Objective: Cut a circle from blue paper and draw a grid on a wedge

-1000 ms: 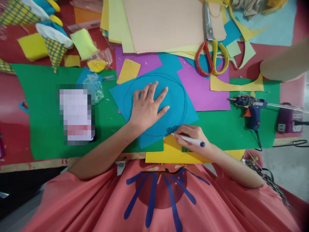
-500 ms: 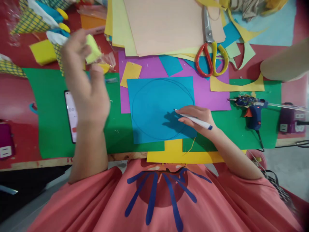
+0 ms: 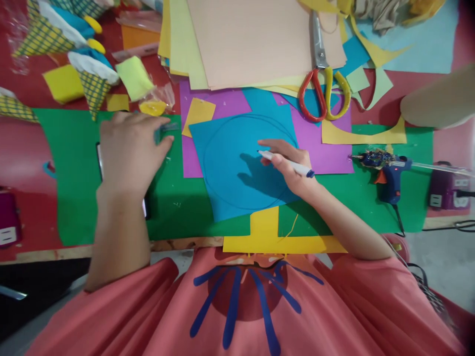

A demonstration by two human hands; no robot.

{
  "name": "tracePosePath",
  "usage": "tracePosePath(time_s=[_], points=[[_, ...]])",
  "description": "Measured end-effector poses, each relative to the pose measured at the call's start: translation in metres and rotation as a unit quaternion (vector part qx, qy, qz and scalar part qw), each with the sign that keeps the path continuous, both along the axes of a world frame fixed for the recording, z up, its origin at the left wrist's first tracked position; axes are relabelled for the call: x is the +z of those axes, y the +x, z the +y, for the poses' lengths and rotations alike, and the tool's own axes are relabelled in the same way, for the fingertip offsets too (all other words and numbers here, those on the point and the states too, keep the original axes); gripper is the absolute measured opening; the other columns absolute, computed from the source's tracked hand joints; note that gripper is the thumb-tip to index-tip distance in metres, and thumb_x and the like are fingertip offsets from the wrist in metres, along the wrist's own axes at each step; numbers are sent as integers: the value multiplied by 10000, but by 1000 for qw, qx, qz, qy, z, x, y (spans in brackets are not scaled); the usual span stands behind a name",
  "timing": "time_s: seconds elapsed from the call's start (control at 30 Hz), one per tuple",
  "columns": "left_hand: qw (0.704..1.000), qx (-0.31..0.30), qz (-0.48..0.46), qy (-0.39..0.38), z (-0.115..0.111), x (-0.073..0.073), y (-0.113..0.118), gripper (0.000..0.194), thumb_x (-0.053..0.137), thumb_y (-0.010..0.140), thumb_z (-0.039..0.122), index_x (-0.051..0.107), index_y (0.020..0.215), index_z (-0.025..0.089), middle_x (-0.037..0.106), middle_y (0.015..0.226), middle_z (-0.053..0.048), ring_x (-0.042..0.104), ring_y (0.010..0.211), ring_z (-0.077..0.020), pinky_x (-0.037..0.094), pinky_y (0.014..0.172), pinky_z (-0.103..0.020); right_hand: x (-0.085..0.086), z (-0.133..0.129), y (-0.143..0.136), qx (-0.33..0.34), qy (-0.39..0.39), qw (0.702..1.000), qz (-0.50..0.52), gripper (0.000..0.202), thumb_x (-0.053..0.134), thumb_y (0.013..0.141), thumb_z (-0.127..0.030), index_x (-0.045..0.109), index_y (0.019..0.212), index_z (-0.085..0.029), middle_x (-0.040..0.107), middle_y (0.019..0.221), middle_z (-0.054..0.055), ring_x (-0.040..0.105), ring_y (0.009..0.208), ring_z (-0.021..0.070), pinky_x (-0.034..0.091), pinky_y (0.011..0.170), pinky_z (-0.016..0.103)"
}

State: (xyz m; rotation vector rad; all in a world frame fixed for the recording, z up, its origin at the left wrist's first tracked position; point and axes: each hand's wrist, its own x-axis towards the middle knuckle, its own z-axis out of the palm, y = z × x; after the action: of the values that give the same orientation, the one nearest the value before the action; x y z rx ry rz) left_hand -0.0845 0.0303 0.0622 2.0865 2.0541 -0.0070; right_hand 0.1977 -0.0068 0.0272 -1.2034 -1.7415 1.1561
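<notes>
The right grip [image 3: 291,165] is closed around a white marker [image 3: 301,170], and the dark tip points to the left. The shadow lies apart from the fingers, so the tip seems raised above the blue sheet [image 3: 228,165], not touching it. The marker should be light, stiff and a little smooth; the good place to take it is the barrel, not far behind the tip, as the fingers do here.

The blue sheet lies flat under this hand, in front of the person, and carries a round outline drawn in doubled line. I judge it light, thin and easy to bend; it could slide, because it rests partly on a purple sheet [image 3: 326,157] and partly on a green sheet [image 3: 178,198]. A spread palm inside the outline, or a hold at one corner, would suit it best.

The left grip [image 3: 129,153] is well apart from the blue sheet, palm down over what seems a phone [image 3: 147,210], of which only edges show. Its fingertips are near a small clear plastic piece [image 3: 169,126]; whether they hold something, I cannot tell.

Farther out on the red tabletop [image 3: 25,148] are scissors [image 3: 320,63], a glue gun [image 3: 392,180] and a stack of pale paper [image 3: 260,44].
</notes>
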Motion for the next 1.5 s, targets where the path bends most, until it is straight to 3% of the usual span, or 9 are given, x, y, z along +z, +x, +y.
tracePosePath(time_s=[0.2, 0.37, 0.53, 0.67, 0.77, 0.93, 1.27, 1.4, 1.5], points=[[1000, 26, 9, 13, 11, -8, 8, 503, 286, 938, 509, 659, 1093, 209, 637, 1268, -36, 438, 1258, -335, 281, 1070, -544, -9, 2, -6, -100, -48, 987, 115, 432, 547, 830, -671, 535, 874, -242, 502, 592, -50, 445, 483, 96, 386, 450, 245], [984, -3, -121, 134, 10, -5, 15, 229, 600, 832, 366, 680, 939, 180, 727, 1027, -79, 601, 1030, -280, 391, 1000, -496, -13, 7, 1, -87, -130, 955, 252, 380, 647, 809, -570, 589, 938, -217, 587, 634, -40, 532, 502, 92, 444, 455, 225], [887, -113, -427, 133, -2, -24, 48, 98, 662, 845, 314, 679, 885, 226, 730, 855, 6, 644, 760, -123, 515, 706, -247, -14, 17, 7, -131, -206, 918, 312, 462, 463, 867, -629, 622, 928, -200, 548, 596, -26, 502, 494, 96, 439, 446, 232], [800, -55, -592, 77, -12, -46, 75, 216, 672, 852, 432, 687, 883, 218, 699, 785, 10, 649, 683, -99, 515, 603, -211, -12, 19, 9, -130, -198, 915, 327, 338, 570, 817, -559, 561, 830, -221, 513, 535, -60, 466, 439, 83, 409, 419, 217], [777, -28, -625, 71, -17, -56, 81, 257, 701, 826, 459, 701, 889, 209, 689, 746, 11, 647, 645, -88, 507, 565, -186, -11, 18, 8, -101, -201, 913, 340, 321, 651, 770, -513, 517, 785, -222, 556, 542, -66, 503, 437, 79, 427, 419, 203], [769, -34, -635, 66, -21, -59, 81, 281, 703, 818, 481, 714, 887, 209, 696, 724, 4, 655, 630, -90, 501, 541, -176, -10, 14, 4, -73, -202, 916, 338, 328, 680, 770, -503, 534, 777, -210, 606, 566, -62, 551, 434, 71, 459, 420, 186], [824, -122, -545, 95, -27, -52, 79, 305, 555, 904, 496, 617, 846, 203, 630, 760, -2, 587, 664, -106, 480, 581, -218, -9, 4, 4, -18, -231, 927, 294, 265, 806, 717, -330, 710, 894, -158, 753, 744, 9, 718, 661, 122, 598, 626, 227], [816, -158, -556, 26, -31, -49, 80, 281, 596, 880, 490, 609, 885, 209, 578, 685, 28, 515, 560, -84, 426, 503, -199, -8, 2, 3, 23, -246, 924, 293, 245, 792, 743, -315, 640, 860, -163, 756, 750, 18, 738, 699, 153, 612, 642, 263], [811, -135, -569, -28, -34, -48, 81, 316, 679, 817, 509, 663, 909, 206, 648, 704, 16, 572, 563, -89, 446, 509, -199, -5, 1, 3, 32, -211, 945, 248, 224, 763, 774, -327, 636, 845, -157, 734, 711, 12, 694, 605, 121, 551, 522, 208]])
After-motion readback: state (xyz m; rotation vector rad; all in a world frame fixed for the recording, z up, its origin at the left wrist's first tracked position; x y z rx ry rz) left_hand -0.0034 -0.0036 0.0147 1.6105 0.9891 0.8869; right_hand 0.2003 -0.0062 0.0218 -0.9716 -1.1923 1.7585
